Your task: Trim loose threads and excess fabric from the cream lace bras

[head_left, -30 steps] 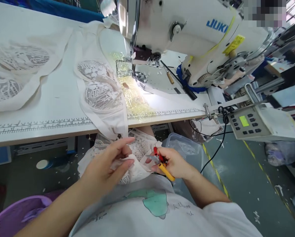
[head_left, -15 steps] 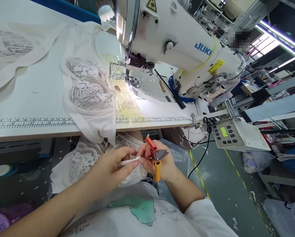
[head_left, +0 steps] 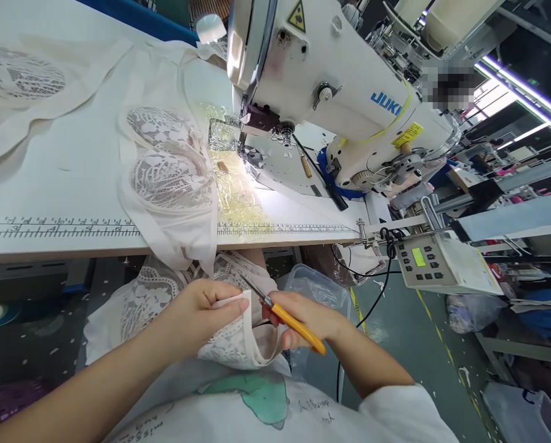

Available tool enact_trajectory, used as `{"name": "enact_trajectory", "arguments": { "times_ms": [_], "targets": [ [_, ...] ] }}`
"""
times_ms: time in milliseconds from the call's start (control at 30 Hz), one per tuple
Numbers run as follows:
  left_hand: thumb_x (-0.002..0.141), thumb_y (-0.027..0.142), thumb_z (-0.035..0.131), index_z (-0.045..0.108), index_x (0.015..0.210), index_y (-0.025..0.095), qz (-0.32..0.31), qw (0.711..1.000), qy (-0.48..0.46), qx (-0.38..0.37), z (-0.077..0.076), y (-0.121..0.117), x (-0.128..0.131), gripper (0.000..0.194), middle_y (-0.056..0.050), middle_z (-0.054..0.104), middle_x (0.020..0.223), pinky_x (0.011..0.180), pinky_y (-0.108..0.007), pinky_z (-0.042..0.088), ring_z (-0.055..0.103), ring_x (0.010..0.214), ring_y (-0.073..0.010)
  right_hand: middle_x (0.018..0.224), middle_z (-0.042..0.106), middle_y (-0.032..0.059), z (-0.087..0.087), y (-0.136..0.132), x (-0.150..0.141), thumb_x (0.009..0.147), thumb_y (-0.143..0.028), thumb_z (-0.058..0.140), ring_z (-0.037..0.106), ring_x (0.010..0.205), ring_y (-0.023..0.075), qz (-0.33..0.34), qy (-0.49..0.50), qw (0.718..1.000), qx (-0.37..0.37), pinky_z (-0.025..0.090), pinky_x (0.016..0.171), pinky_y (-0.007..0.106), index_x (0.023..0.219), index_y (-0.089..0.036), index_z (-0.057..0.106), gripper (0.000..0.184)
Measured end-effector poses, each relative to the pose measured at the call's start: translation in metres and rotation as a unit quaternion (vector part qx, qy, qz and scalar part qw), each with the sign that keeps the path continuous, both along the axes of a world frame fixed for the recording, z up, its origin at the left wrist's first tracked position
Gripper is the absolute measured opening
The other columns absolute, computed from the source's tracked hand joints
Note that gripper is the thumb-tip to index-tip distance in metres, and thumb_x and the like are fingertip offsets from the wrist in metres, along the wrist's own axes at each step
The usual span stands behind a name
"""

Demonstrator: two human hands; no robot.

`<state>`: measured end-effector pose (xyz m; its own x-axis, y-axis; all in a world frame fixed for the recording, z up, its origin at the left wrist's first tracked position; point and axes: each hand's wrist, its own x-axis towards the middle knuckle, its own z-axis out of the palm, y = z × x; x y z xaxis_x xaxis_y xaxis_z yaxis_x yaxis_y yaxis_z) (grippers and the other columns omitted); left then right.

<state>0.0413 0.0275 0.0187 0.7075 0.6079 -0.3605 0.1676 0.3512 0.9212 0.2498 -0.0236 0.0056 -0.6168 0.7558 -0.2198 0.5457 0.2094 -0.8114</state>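
Nearest the viewer, a white shirt with a green printed patch (head_left: 266, 397) is covering the person's front. Above it, the left hand (head_left: 206, 320) is closing thumb against fingers, pinching the plain edge of a white lace garment with smooth fabric bands (head_left: 227, 344), which is lying in the person's lap below the table edge. The right hand (head_left: 298, 317) is gripping a pair of metal scissors with orange handles (head_left: 301, 329); the blades are pointing up and away, just beside the pinched edge, though whether they are touching the fabric is hard to tell. Beyond the right hand, a clear plastic bin (head_left: 319, 286) is standing under the table. Farther off, a white tabletop with a printed black ruler (head_left: 82, 191) is supporting a second white lace garment with two rounded cups (head_left: 167, 178), whose lower end is hanging over the front edge. To its right, a white sewing machine with blue lettering (head_left: 349, 80) is standing over the table, while a pale control box with a lit green-yellow screen (head_left: 446, 264) is sitting beyond the table's right end.
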Motion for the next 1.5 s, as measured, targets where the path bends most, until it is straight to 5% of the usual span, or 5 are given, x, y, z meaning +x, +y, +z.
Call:
{"name": "enact_trajectory", "arguments": {
  "times_ms": [700, 900, 1100, 1233, 1500],
  "targets": [
    [0.075, 0.038, 0.055, 0.031, 0.049, 0.020, -0.028, 0.997, 0.003, -0.073, -0.016, 0.008, -0.010, 0.040, 0.007, 0.018, 0.052, 0.046, -0.026, 0.011, 0.015, 0.048, -0.0080, 0.051, 0.030, -0.0067, -0.010, -0.016, -0.009, 0.071, -0.068, 0.049, 0.029, 0.047, 0.0076, -0.099, -0.056, 0.993, -0.035, 0.022, 0.044, 0.021, 0.059, -0.020, 0.032, 0.053],
    [0.076, 0.039, 0.053, 0.028, 0.049, 0.020, -0.035, 0.998, 0.007, -0.047, -0.015, 0.007, -0.012, 0.041, 0.007, 0.018, 0.052, 0.047, -0.026, 0.011, 0.014, 0.048, -0.0085, 0.047, 0.026, -0.0071, -0.022, -0.021, -0.012, 0.071, -0.067, 0.050, 0.024, 0.045, 0.0064, -0.156, -0.019, 0.988, -0.003, 0.019, 0.043, 0.021, 0.053, -0.020, 0.032, 0.054],
    [0.075, 0.043, 0.051, 0.030, 0.049, 0.020, -0.002, 0.996, 0.070, 0.063, -0.002, 0.006, -0.015, 0.040, 0.006, 0.023, 0.052, 0.044, -0.023, 0.019, 0.022, 0.047, -0.0086, 0.054, 0.043, -0.0041, -0.004, -0.029, -0.017, 0.067, -0.067, 0.058, 0.037, 0.048, 0.0082, -0.231, 0.022, 0.971, 0.051, 0.031, 0.046, 0.021, 0.061, -0.018, 0.042, 0.051],
    [0.071, 0.044, 0.055, 0.046, 0.053, 0.019, 0.057, 0.988, 0.083, 0.113, 0.003, 0.002, -0.020, 0.032, 0.003, 0.043, 0.059, 0.051, -0.022, 0.034, 0.040, 0.057, -0.0120, 0.069, 0.058, 0.0017, 0.001, -0.041, -0.029, 0.071, -0.057, 0.062, 0.052, 0.061, 0.0129, -0.187, 0.045, 0.978, 0.078, 0.041, 0.056, 0.023, 0.075, -0.018, 0.052, 0.040],
    [0.064, 0.041, 0.068, 0.043, 0.055, 0.018, 0.141, 0.987, -0.029, -0.075, 0.000, -0.010, -0.045, 0.034, 0.001, 0.060, 0.065, 0.048, -0.021, 0.035, 0.047, 0.052, -0.0093, 0.060, 0.053, -0.0014, -0.009, -0.043, -0.060, 0.064, -0.018, 0.060, 0.048, 0.054, 0.0124, -0.097, -0.072, 0.980, 0.156, 0.035, 0.051, 0.023, 0.063, -0.020, 0.042, 0.019]
  ]
}}
